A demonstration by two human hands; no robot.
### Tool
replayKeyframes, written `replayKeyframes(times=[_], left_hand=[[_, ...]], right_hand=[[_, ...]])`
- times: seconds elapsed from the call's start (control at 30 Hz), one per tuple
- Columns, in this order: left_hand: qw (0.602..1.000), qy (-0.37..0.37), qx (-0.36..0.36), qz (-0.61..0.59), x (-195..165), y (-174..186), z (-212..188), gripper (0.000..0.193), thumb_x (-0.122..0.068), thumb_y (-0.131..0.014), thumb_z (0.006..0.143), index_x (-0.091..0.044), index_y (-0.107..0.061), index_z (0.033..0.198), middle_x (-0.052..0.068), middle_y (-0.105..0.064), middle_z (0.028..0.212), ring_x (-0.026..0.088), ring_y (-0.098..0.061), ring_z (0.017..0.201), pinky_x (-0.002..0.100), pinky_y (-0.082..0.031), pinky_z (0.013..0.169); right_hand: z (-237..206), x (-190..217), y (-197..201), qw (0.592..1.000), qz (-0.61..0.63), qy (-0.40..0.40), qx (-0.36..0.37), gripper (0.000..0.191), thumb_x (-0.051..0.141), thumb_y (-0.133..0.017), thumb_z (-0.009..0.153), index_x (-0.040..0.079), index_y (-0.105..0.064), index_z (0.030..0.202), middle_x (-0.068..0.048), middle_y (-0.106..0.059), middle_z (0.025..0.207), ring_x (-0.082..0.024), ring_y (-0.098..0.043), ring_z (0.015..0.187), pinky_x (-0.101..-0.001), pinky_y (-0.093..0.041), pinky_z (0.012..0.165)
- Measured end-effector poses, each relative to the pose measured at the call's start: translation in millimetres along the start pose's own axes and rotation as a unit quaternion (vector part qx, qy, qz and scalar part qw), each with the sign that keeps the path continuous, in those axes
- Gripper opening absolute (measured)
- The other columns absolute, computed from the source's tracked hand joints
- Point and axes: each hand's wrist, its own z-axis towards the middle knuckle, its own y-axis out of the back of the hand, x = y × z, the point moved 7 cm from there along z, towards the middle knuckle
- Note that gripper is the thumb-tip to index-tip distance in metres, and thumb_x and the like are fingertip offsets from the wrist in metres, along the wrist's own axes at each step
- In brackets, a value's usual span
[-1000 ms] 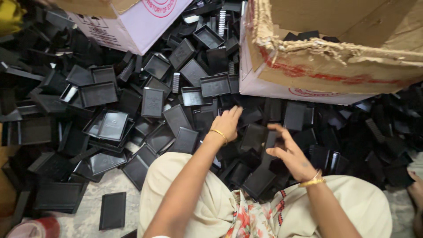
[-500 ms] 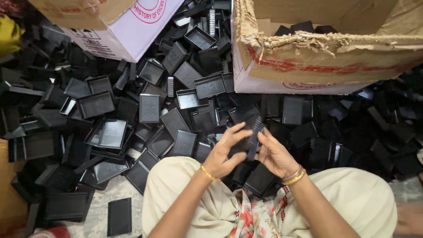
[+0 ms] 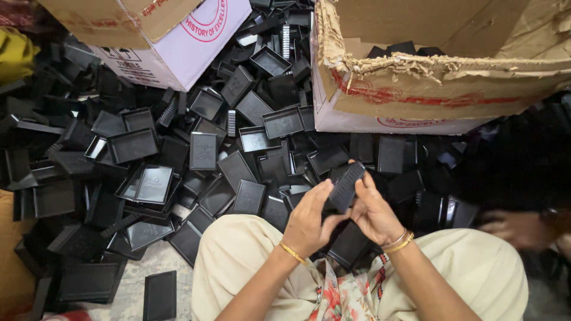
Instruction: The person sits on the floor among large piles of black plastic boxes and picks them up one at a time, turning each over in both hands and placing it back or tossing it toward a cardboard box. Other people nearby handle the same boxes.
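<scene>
where the knees part above the floor, both hands meet on one small black ribbed plastic piece [image 3: 347,187], held tilted just in front of the lap. the left hand [image 3: 309,219] pinches its lower end with thumb and fingers, and the right hand [image 3: 375,213] closes around its far side, thumb pressed on the edge. a heap of black plastic trays [image 3: 148,181] covers the floor all around. a torn cardboard box [image 3: 440,83] stands just beyond the hands, a white box [image 3: 178,41] farther left. another person's blurred hand [image 3: 517,229] shows at right.
</scene>
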Motion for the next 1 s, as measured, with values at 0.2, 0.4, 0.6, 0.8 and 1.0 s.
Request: replayKeyframes(times=[0.2, 0.4, 0.6, 0.8, 1.0], left_hand=[[0.984, 0.172, -0.007, -0.054, 39, 6, -11, 0.035, -0.013, -0.068, 0.099, -0.005, -0.059, 0.132, 0.018, -0.076, 0.107, 0.034, -0.076, 0.099, 0.033, -0.059, 0.084], [0.96, 0.174, -0.113, -0.188, 49, 24, -20, 0.049, -0.004, -0.064, 0.097, -0.002, -0.046, 0.142, 0.017, -0.063, 0.13, 0.026, -0.066, 0.118, 0.034, -0.054, 0.095], [0.932, 0.185, -0.271, -0.154, 69, 92, -70, 0.042, 0.0, -0.061, 0.098, -0.002, -0.051, 0.139, 0.013, -0.057, 0.135, 0.021, -0.063, 0.119, 0.033, -0.052, 0.103], [0.895, 0.23, -0.38, -0.038, 86, 182, -163, 0.029, -0.003, -0.062, 0.104, -0.001, -0.057, 0.133, 0.009, -0.064, 0.127, 0.017, -0.061, 0.113, 0.028, -0.051, 0.098], [0.857, 0.218, -0.054, 0.464, 88, 179, -271, 0.042, -0.013, -0.058, 0.092, -0.003, -0.057, 0.132, 0.016, -0.054, 0.139, 0.03, -0.054, 0.125, 0.047, -0.045, 0.101]], right_hand=[[-6, 24, 0, 0.957, -0.274, 0.085, -0.041, 0.039, 0.01, -0.062, 0.098, 0.013, -0.059, 0.136, 0.0, -0.066, 0.121, -0.012, -0.061, 0.107, -0.0285, -0.051, 0.091], [-42, 182, -132, 0.528, -0.642, 0.551, -0.071, 0.033, -0.016, -0.067, 0.082, 0.003, -0.07, 0.109, -0.013, -0.071, 0.119, -0.026, -0.069, 0.102, -0.0309, -0.055, 0.082], [-16, 269, -171, 0.286, -0.714, 0.633, -0.093, 0.056, 0.012, -0.08, 0.095, -0.012, -0.051, 0.137, -0.028, -0.05, 0.137, -0.043, -0.048, 0.129, -0.0496, -0.038, 0.115], [-31, 82, -111, 0.487, -0.831, 0.258, 0.077, 0.039, 0.026, -0.083, 0.073, 0.008, -0.069, 0.104, -0.013, -0.067, 0.113, -0.035, -0.059, 0.11, -0.0457, -0.046, 0.097], [-95, -111, -16, 0.207, -0.88, 0.048, 0.426, 0.083, 0.038, -0.082, 0.07, 0.02, -0.05, 0.144, -0.009, -0.024, 0.163, -0.033, -0.013, 0.153, -0.077, -0.008, 0.112]])
